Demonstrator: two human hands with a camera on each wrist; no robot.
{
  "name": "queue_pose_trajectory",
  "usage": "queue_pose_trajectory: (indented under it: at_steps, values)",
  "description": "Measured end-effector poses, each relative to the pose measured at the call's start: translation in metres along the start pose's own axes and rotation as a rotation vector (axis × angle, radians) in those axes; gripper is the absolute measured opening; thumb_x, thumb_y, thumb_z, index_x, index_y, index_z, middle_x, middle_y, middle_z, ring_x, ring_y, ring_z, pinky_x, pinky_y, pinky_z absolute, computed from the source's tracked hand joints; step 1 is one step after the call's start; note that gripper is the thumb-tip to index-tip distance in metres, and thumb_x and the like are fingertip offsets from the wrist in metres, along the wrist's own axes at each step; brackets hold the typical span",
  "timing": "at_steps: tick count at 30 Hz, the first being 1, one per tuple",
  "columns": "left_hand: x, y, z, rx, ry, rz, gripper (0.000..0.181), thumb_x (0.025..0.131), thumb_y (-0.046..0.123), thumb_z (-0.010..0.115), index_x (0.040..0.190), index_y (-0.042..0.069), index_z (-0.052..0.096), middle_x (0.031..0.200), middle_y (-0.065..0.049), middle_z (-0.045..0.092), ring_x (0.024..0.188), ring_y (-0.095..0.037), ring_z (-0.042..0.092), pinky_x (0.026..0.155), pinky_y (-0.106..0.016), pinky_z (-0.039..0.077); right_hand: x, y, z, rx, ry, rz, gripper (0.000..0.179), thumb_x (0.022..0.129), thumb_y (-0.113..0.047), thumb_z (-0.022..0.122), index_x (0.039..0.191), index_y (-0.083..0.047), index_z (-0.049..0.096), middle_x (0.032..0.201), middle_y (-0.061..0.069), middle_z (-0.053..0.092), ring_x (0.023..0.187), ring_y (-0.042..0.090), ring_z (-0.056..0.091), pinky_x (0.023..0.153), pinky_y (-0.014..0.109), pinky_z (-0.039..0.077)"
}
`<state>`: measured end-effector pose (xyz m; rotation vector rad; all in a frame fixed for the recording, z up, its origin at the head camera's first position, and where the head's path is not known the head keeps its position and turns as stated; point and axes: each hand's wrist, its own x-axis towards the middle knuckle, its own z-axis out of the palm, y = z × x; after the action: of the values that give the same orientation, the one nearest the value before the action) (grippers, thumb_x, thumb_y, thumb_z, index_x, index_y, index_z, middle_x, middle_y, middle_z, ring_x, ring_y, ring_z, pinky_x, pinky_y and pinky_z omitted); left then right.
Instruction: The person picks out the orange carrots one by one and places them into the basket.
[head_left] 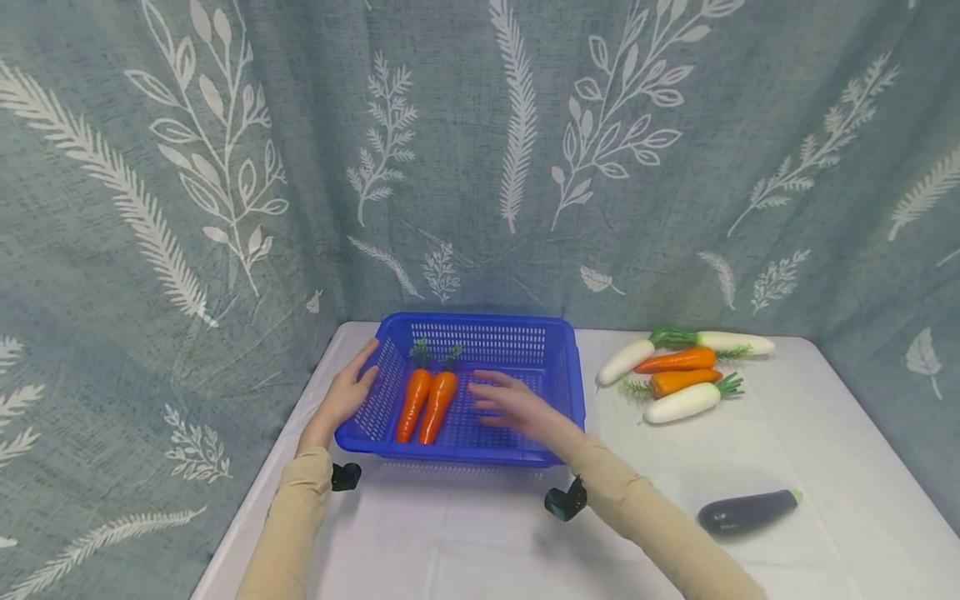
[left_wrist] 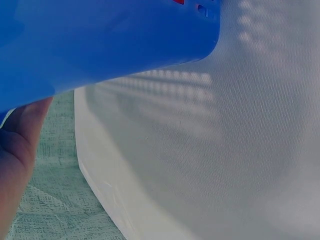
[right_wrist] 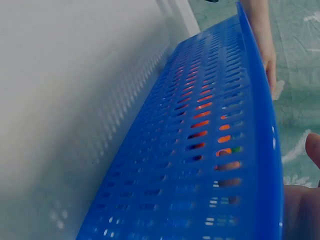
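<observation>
A blue plastic basket (head_left: 480, 454) stands on the table, with two carrots (head_left: 414, 406) side by side in its left half, green tops toward the back. My left hand (head_left: 348, 396) is at the basket's left rim, fingers extended; the left wrist view shows part of this hand (left_wrist: 20, 150) beside the blue wall, and contact is hard to tell. Over the basket's right half, my right hand (head_left: 517, 406) hovers with fingers spread and nothing in them. In the right wrist view, the slotted basket wall (right_wrist: 200, 125) hides most of the carrots.
To the right lie a white radish (head_left: 682, 403), two more white radishes and two carrots (head_left: 677, 361) in a loose group. An eggplant (head_left: 748, 512) rests nearer the front right. A patterned curtain (head_left: 465, 167) hangs behind the white table (head_left: 450, 533) and along both sides.
</observation>
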<state>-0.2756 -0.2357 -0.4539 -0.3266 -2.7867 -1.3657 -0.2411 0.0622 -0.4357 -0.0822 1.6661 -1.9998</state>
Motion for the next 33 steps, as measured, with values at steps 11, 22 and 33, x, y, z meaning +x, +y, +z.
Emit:
queue_pose_trajectory:
  at_steps: [11,22,33]
  values:
    - [0.0,0.001,0.0,-0.004,0.008,0.03,0.049,0.105,0.006,0.037,0.152,-0.003,0.025,0.158,-0.023,0.02,0.144,-0.043,0.019,0.118,-0.054,0.016,-0.012,-0.004,-0.016,-0.026,0.014,-0.017,0.057,0.101,-0.014,0.052,0.15,0.002,0.03,0.15,0.028,0.033,0.136,0.047,0.034,0.109,0.055,0.037]
    - [0.0,0.001,0.0,-0.013,0.011,0.026,0.05,0.105,0.006,0.037,0.152,-0.003,0.025,0.158,-0.022,0.019,0.144,-0.042,0.018,0.118,-0.053,0.016,-0.026,-0.01,-0.027,-0.043,0.015,-0.047,0.057,0.101,-0.012,0.051,0.151,0.002,0.028,0.15,0.028,0.033,0.136,0.047,0.034,0.11,0.054,0.036]
    - [0.0,-0.001,0.0,-0.017,0.016,0.049,0.05,0.105,0.007,0.038,0.152,-0.003,0.025,0.157,-0.024,0.02,0.143,-0.044,0.019,0.117,-0.055,0.017,-0.039,-0.018,-0.037,-0.067,0.0,-0.088,0.058,0.101,-0.01,0.049,0.152,0.0,0.024,0.151,0.029,0.028,0.136,0.045,0.034,0.11,0.053,0.036]
